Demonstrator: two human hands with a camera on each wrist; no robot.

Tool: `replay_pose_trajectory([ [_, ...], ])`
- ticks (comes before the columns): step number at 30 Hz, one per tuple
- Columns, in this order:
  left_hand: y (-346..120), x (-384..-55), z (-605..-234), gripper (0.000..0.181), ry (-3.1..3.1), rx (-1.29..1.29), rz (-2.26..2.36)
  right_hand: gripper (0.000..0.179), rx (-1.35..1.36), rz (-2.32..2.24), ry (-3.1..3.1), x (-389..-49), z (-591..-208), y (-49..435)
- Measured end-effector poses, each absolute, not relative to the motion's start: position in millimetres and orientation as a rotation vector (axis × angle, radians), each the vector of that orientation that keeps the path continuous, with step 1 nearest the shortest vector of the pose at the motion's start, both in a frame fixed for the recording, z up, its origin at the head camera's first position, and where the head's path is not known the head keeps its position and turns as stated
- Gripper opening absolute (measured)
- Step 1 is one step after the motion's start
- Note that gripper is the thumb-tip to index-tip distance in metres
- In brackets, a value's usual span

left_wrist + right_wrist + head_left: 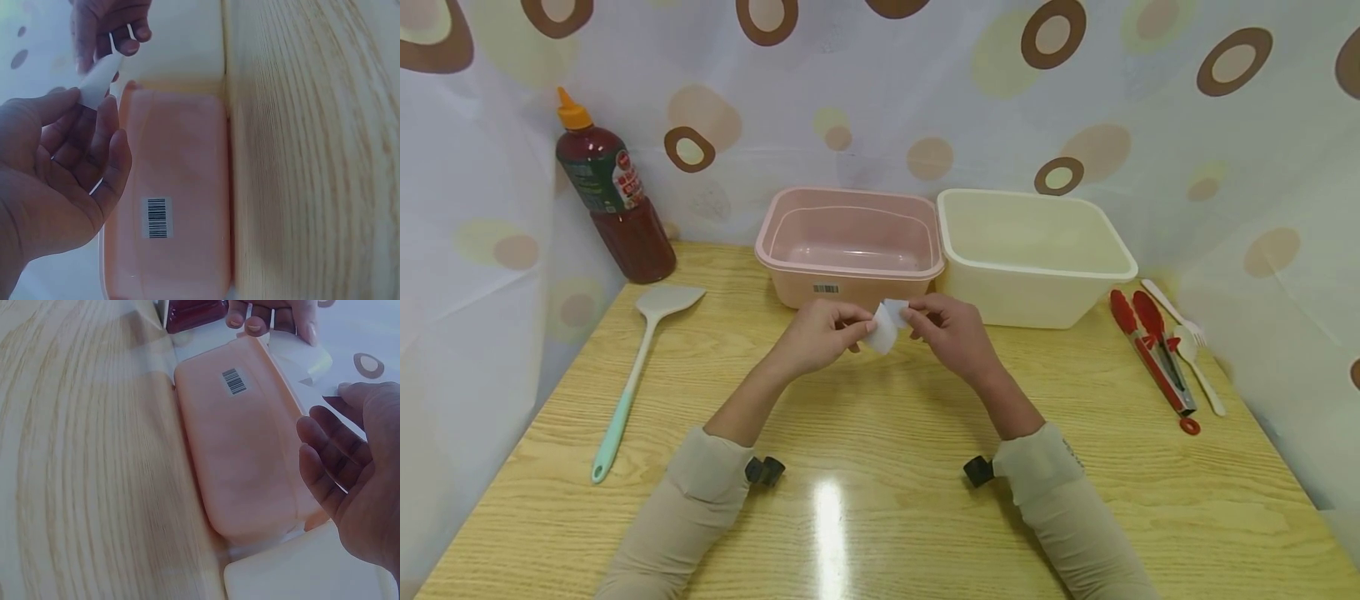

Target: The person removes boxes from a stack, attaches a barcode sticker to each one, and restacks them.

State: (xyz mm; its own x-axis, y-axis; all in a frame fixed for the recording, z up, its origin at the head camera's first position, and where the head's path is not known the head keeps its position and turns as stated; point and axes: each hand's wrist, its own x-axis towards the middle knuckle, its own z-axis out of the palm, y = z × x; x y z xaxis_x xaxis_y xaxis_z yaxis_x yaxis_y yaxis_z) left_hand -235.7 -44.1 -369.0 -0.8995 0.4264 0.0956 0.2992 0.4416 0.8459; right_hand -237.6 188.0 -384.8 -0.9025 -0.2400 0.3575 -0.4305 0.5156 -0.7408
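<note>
In the head view, a small, bent piece of white paper (882, 333) hangs above the table between both hands, just in front of the pink basin (857, 287). My left hand (811, 340) pinches its left side between thumb and forefinger. The right hand (957, 335) pinches its bluish-white right end the same way. From the left wrist, the paper (100, 81) shows between the left thumb and fingertips, the other fingers loosely bent. The right wrist view shows a pale, curved sheet (306, 357) by the left fingers, against a bright background.
A cream basin (1037, 292) adjoins the pink one at the back. On the left are a spatula (640, 367) and a sauce bottle (613, 200). Red-tipped tongs (1153, 354), a white fork (1172, 310) and a pale spoon (1198, 371) lie at the right.
</note>
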Motion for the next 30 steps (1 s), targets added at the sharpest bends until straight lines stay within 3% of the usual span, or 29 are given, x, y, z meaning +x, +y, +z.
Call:
replay_pose_trajectory([
  [22,-44,-236,-369,0.021,2.512,0.644,1.508,0.024,0.527,1.285,-2.540,-239,-378,199],
  [30,-44,-237,-371,0.021,2.504,0.645,1.506,0.026,0.676,1.317,-2.636,-236,-377,192],
])
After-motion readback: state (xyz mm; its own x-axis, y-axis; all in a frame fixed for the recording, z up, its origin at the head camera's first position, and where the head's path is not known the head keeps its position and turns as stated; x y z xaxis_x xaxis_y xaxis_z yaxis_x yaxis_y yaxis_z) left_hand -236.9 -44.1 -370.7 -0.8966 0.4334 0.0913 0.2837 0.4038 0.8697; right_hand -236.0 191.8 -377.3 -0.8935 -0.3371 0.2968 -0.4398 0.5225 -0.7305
